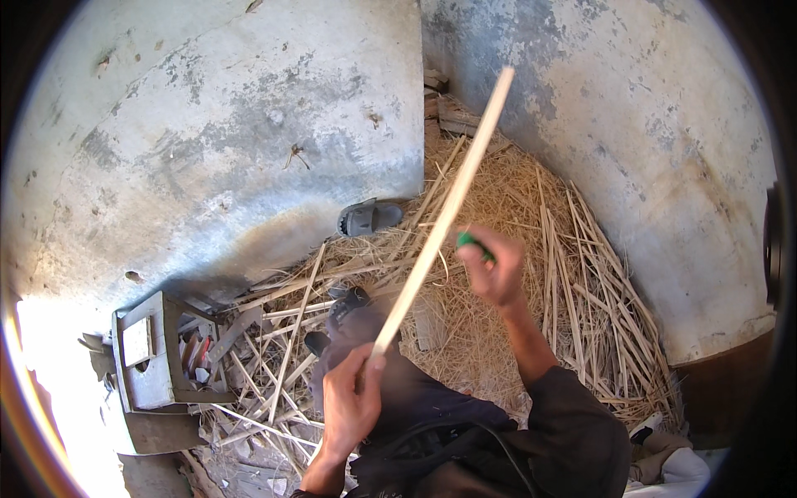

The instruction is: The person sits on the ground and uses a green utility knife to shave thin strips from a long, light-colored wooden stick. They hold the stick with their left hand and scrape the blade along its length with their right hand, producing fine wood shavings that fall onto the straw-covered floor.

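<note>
My left hand [349, 405] is closed around the lower end of a long, pale wooden strip [448, 214]. The strip slants up and away to the right, its far end reaching in front of the wall. To the right of the strip's middle, my right hand [500, 270] grips a small tool by its green handle [473, 241]. The hand is slightly blurred, and I cannot make out a blade. A thin curl of wood shows between the tool and the strip. Whether the tool touches the strip I cannot tell.
Wood shavings [490, 344] cover the floor between two worn walls. Many cut strips [610, 319] lie along the right wall; others lie scattered at left. A grey slipper [369, 218] rests by the far wall. An open wooden box [170, 365] with odds and ends stands at left.
</note>
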`<state>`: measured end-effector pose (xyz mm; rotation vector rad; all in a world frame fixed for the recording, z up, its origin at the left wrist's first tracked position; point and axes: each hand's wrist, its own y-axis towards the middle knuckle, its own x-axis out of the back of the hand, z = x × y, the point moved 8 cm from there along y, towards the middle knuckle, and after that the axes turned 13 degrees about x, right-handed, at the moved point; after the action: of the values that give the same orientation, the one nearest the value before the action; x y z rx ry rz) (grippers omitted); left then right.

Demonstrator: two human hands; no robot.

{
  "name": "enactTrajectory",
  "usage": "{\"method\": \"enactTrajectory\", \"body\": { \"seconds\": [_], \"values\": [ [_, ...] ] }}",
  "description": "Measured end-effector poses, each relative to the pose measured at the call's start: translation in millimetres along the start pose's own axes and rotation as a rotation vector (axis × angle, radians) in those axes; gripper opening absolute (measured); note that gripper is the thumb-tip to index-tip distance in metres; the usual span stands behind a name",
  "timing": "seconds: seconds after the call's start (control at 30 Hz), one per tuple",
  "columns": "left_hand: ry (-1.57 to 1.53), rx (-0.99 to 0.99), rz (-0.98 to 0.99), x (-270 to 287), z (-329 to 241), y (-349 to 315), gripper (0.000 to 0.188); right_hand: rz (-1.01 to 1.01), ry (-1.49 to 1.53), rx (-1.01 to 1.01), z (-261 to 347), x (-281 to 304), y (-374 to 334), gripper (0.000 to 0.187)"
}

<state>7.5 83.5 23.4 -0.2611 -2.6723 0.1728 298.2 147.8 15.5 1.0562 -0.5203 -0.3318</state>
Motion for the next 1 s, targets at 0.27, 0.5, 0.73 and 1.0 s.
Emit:
{"method": "enactTrajectory", "body": {
  "seconds": [0.27,0.5,0.73,1.0],
  "values": [
    [0.005,0.068,0.022,-0.5,38.9,-15.4,0.021,0.027,-0.159,-0.09,-36.9,21.5,14.1,0.046],
    [0.026,0.144,0.099,2.8,54.6,-32.2,0.022,-0.11,-0.23,-0.261,-93.5,54.2,14.1,0.053],
    [0.049,0.142,0.102,9.0,60.4,-35.1,0.024,-0.106,-0.255,-0.271,-107.1,59.5,15.9,0.05],
    [0.087,0.171,0.155,14.4,56.2,-37.0,0.023,-0.209,-0.439,-0.338,-148.6,91.8,-3.3,0.054]
  ]
}}
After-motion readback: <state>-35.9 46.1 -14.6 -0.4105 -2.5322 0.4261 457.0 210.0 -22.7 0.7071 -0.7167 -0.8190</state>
